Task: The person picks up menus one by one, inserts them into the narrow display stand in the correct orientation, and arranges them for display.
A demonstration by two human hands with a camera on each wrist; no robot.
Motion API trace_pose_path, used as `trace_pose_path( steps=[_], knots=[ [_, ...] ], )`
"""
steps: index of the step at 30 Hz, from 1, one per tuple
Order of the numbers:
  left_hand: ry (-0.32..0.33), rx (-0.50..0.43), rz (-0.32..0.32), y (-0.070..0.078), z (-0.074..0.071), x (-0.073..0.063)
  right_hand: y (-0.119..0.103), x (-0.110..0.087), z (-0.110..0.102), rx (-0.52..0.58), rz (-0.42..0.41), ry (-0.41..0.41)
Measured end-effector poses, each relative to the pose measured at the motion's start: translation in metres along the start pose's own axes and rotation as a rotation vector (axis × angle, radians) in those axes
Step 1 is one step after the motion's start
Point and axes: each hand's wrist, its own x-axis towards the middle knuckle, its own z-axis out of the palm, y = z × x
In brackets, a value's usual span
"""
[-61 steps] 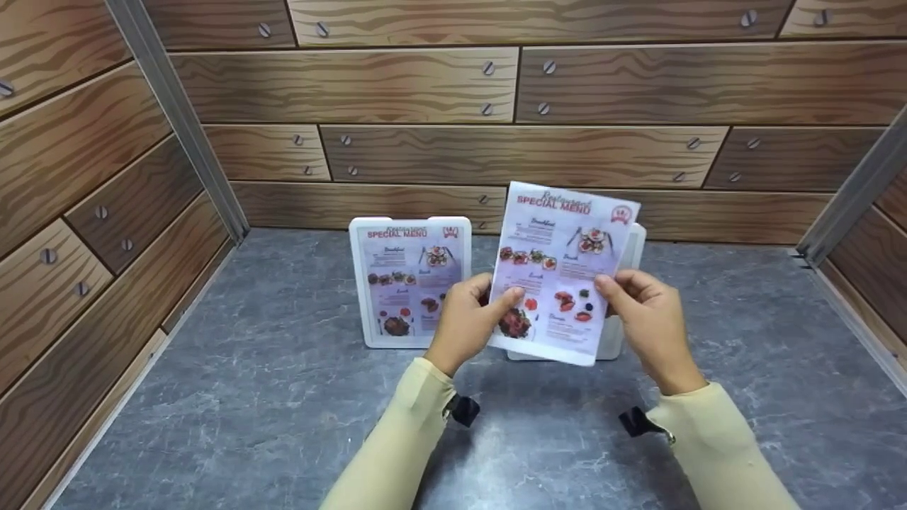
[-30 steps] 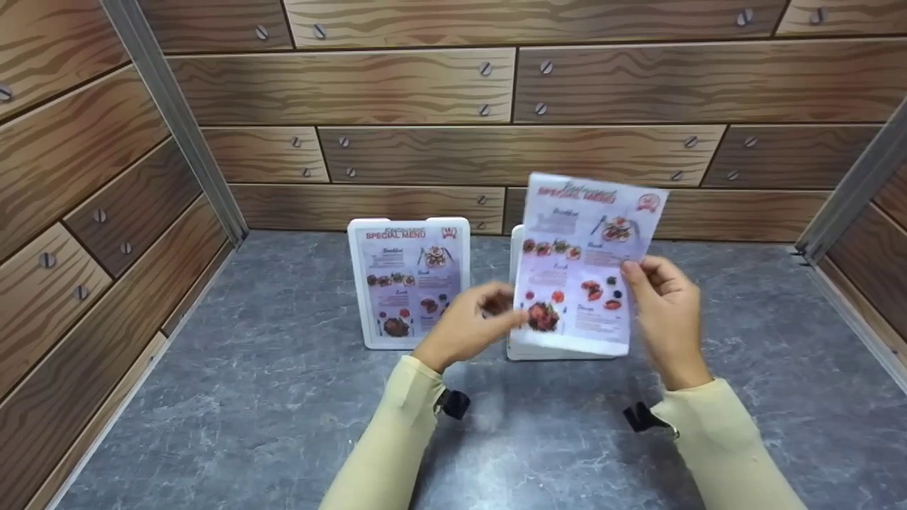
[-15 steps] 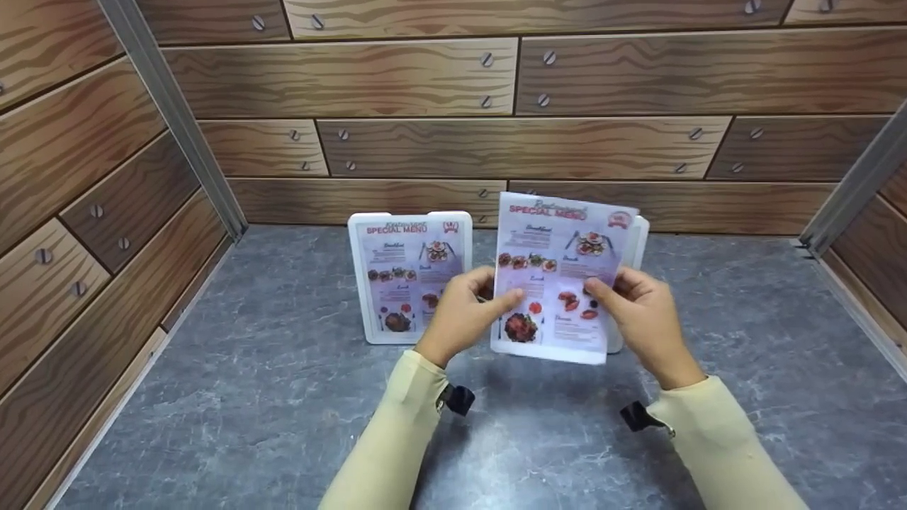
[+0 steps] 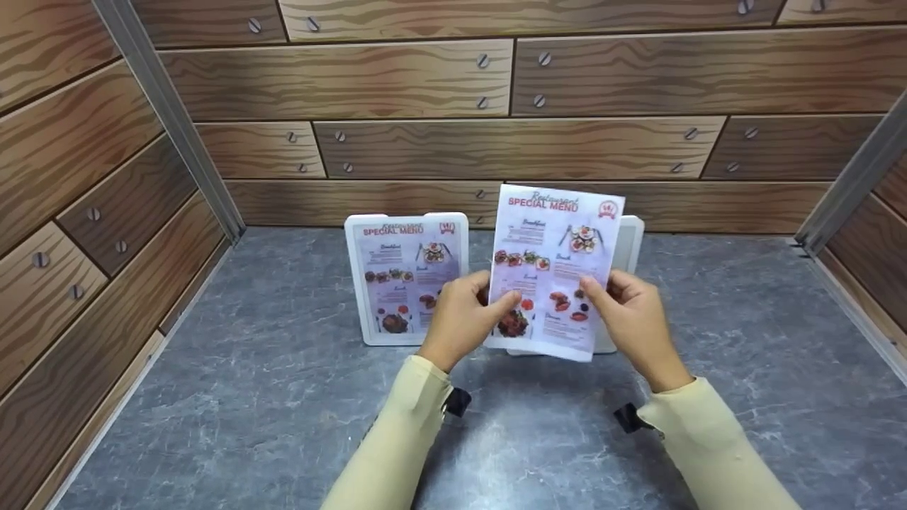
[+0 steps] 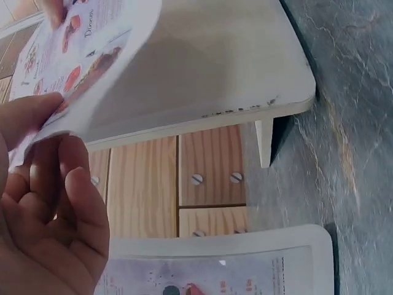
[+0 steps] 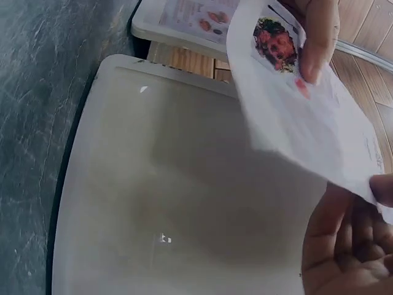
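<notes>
Both hands hold a printed menu sheet [image 4: 549,276] headed "Special Menu", lifted and tilted slightly. My left hand [image 4: 464,315] pinches its left edge, thumb in front and fingers behind. On the opposite edge my right hand [image 4: 634,319] pinches it the same way. Behind the sheet stands a white-framed display stand [image 4: 627,244], mostly hidden in the head view; the right wrist view shows its blank panel [image 6: 184,184]. To the left, a second white stand [image 4: 358,283] leans back with a matching menu [image 4: 400,269] in it, partly covered by my left hand.
The stands rest on a grey marbled tabletop [image 4: 248,397]. A wood-print wall [image 4: 425,85] rises close behind them, with another wood-print panel [image 4: 85,234] along the left. Metal corner strips [image 4: 177,127] edge the walls.
One second ago the sheet was farther right and higher, with the left hand's fingers loosened at its edge. It has since moved left and down, and the left hand pinches it again.
</notes>
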Motion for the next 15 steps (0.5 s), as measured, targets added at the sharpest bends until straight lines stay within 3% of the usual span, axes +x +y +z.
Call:
trace_pose_path(
  steps=[8, 15],
  knots=[
    [-0.028, -0.159, 0.07, -0.0045, -0.0035, 0.0018, -0.0032, -0.0003, -0.0014, 0.082, 0.001, 0.058],
    [-0.075, -0.107, 0.037, -0.0026, -0.0023, 0.001, -0.0027, 0.0019, -0.0032, 0.096, 0.01, 0.084]
  ],
)
